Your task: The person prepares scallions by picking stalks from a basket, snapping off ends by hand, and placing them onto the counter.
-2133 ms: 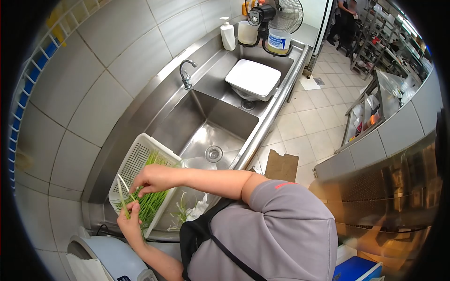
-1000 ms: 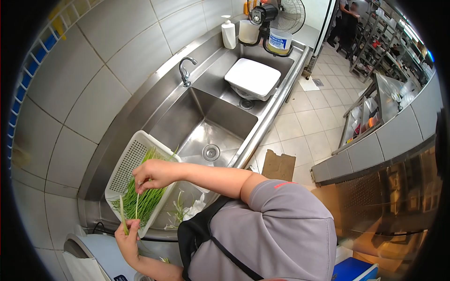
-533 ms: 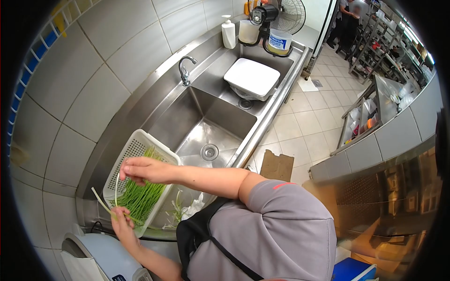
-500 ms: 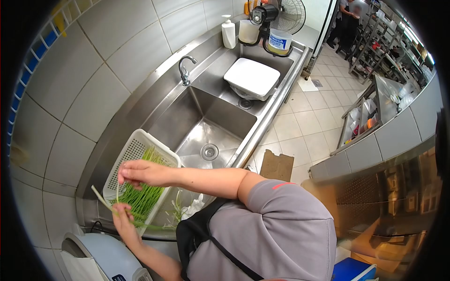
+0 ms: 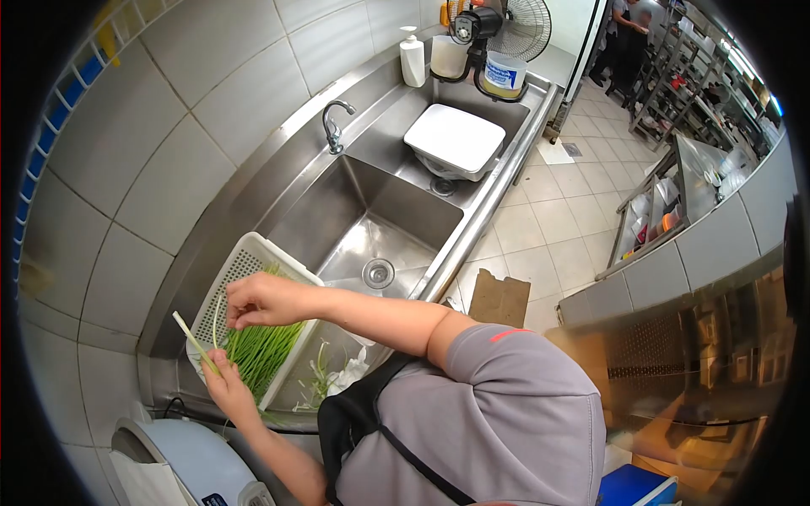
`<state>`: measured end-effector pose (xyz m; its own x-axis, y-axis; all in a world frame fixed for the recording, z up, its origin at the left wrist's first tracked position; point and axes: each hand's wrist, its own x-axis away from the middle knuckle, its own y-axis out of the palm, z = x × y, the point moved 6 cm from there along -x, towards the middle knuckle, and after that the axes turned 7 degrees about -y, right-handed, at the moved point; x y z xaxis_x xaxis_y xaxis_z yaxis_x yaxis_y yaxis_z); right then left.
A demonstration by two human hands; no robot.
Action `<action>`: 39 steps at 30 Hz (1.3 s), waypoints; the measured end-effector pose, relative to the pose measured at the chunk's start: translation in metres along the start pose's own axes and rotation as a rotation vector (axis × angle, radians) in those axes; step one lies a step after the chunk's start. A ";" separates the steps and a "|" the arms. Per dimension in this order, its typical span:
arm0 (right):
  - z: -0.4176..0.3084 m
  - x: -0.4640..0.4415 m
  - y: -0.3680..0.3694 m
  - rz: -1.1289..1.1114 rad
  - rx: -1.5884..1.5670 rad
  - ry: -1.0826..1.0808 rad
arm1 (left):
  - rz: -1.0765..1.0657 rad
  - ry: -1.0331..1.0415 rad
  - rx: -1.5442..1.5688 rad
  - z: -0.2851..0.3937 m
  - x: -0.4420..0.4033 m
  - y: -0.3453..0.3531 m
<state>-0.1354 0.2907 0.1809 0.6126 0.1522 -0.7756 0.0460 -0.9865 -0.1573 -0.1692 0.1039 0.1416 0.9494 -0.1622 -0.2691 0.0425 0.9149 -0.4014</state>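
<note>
My left hand (image 5: 228, 385) is closed on a few green stalks (image 5: 196, 341) whose pale ends point up and to the left. Just above it, my right hand (image 5: 263, 299) has its fingers pinched by a thin pale stalk; whether they grip it is too small to tell. Beneath both hands a white perforated basket (image 5: 245, 253) rests at the near left end of the sink, holding many long green stalks (image 5: 268, 354). Beside the basket lie loose trimmings (image 5: 321, 375) and a crumpled white item (image 5: 348, 371).
The steel sink basin (image 5: 371, 244) has a faucet (image 5: 333, 131) behind it. Farther along are a white-lidded container (image 5: 456, 139), a pump bottle (image 5: 412, 59), tubs and a fan (image 5: 516, 29). Cardboard (image 5: 499, 299) lies on the floor. A person (image 5: 623, 42) stands far off near shelves.
My left hand has moved slightly up with its stalks, their pale ends rising too. My right hand has shifted a little right and up, away from its lower position over the basket.
</note>
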 end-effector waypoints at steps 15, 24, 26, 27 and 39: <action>0.013 0.011 0.010 -0.078 0.309 0.011 | 0.045 0.131 -0.423 0.030 0.011 0.002; 0.019 0.012 -0.001 0.226 0.272 0.104 | 0.058 -0.075 -0.060 -0.011 0.013 -0.009; 0.025 0.026 0.025 -0.170 0.157 0.305 | 0.101 -0.099 0.060 -0.020 0.013 -0.014; 0.035 0.042 0.040 -0.272 0.148 0.328 | 0.106 -0.130 0.099 -0.022 0.014 -0.017; 0.046 0.029 0.083 0.070 -0.315 0.508 | -0.025 -0.209 0.514 -0.028 0.025 -0.013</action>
<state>-0.1500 0.2158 0.1170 0.9192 0.1152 -0.3765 0.1765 -0.9754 0.1324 -0.1546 0.0774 0.1162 0.9854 -0.1572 -0.0648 0.1626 0.9828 0.0872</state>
